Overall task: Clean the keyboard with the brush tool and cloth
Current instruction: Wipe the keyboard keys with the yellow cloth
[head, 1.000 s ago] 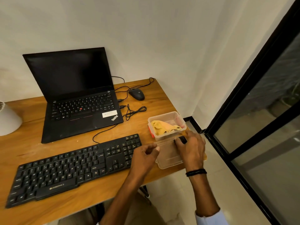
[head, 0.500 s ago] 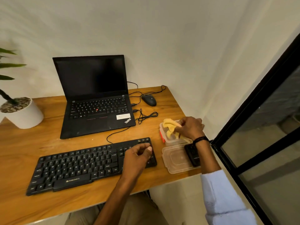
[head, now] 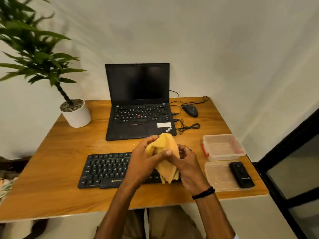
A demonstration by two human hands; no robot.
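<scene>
desk [head: 60,161] with keyboard [head: 107,168]; left hand [head: 143,161], right hand [head: 188,166] (curled grip) round yellow cloth [head: 168,144]

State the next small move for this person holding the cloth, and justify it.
Probably spread the yellow cloth and lower it onto the black keyboard to wipe: the left hand and right hand both grip it, bunched, over the keys.

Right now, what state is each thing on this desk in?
laptop: open, screen dark.
container: open, empty.
lid: off, flat on desk.
brush tool: lying on lid.
cloth: bunched, held over keyboard.
left hand: grips cloth.
right hand: grips cloth.
</scene>
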